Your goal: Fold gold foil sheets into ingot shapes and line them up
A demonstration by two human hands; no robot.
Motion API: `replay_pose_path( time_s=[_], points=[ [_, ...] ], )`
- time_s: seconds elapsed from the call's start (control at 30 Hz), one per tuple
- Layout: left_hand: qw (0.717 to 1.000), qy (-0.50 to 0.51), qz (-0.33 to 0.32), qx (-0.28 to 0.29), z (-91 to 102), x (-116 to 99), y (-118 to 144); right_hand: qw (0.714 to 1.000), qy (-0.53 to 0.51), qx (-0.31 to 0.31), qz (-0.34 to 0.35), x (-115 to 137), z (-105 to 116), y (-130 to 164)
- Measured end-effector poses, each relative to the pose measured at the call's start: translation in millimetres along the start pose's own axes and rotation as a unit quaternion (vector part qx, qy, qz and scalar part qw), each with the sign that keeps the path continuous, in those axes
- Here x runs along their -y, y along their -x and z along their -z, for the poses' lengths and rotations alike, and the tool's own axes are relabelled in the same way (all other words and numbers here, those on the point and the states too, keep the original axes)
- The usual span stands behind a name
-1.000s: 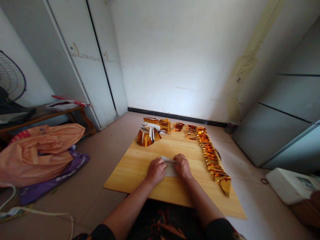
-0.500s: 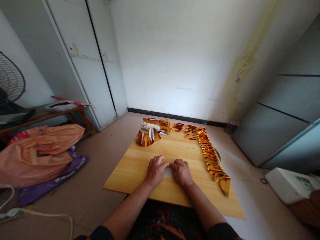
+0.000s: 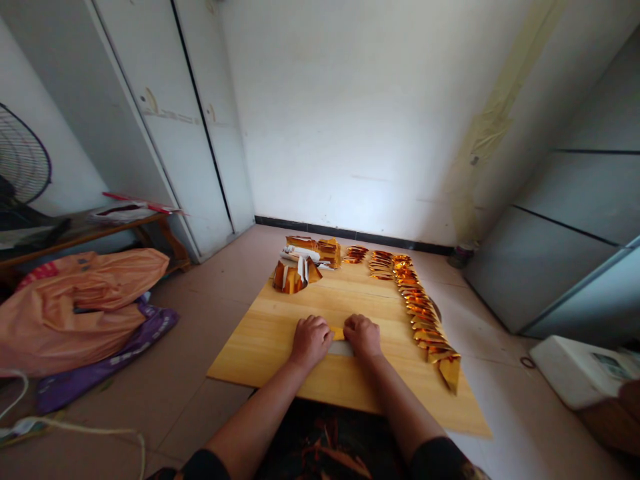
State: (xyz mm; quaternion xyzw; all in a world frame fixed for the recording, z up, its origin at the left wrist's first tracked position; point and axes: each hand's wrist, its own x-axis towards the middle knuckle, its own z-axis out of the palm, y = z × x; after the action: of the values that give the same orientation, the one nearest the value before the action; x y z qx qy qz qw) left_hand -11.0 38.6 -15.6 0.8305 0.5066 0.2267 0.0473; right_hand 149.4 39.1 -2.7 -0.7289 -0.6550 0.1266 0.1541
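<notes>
A sheet of paper (image 3: 342,347) lies on the wooden board between my hands, its near part pale grey and its far edge a golden yellow strip. On its left side my left hand (image 3: 311,340) has its fingers curled down over the edge. My right hand (image 3: 362,335) grips the right side in the same way, fingers bent and thumb mostly hidden. Both hands rest low on the board, a short gap apart. My palms and knuckles cover the ends of the sheet.
Folded gold foil pieces (image 3: 425,313) stand in a row along the board's right side. Smaller foil piles (image 3: 381,265) and stacked gold and white sheets (image 3: 293,276) lie at the back. The wooden board (image 3: 250,340) has an orange bag (image 3: 90,300) on the floor to its left.
The paper's far edge now shows a golden strip between my hands, where the grey side showed before. My fingers have curled in more, and my right hand has shifted slightly.
</notes>
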Motion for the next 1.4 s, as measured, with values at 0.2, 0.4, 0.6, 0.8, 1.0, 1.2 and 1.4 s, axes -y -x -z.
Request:
replay_pose_path(
  time_s=[0.2, 0.4, 0.6, 0.8, 1.0, 1.2, 1.4],
  points=[
    [0.999, -0.012, 0.03, 0.025, -0.9, 0, -5, 0.998, 0.027, -0.036, -0.052, 17, -5, -1],
    [0.998, -0.044, 0.032, 0.037, -0.3, -1, -2, 0.996, 0.037, -0.044, -0.065, 21, -10, -2],
    [0.997, -0.053, 0.034, 0.04, 4.2, -4, 0, 0.997, 0.002, -0.03, -0.071, 8, -6, -5],
    [0.997, -0.058, 0.037, 0.038, 7.4, -7, 0, 0.997, -0.052, -0.058, -0.029, -11, -12, -6],
    [0.997, -0.059, 0.031, 0.026, 7.9, -8, 3, 0.991, -0.098, -0.093, 0.022, -22, -21, -6],
    [0.997, -0.063, 0.03, 0.021, 6.4, -9, 5, 0.974, -0.086, -0.124, 0.17, -25, -18, 9],
    [0.998, -0.047, 0.025, 0.02, 1.7, -3, 2, 0.947, -0.027, -0.066, 0.314, -34, -13, 24]
  ],
)
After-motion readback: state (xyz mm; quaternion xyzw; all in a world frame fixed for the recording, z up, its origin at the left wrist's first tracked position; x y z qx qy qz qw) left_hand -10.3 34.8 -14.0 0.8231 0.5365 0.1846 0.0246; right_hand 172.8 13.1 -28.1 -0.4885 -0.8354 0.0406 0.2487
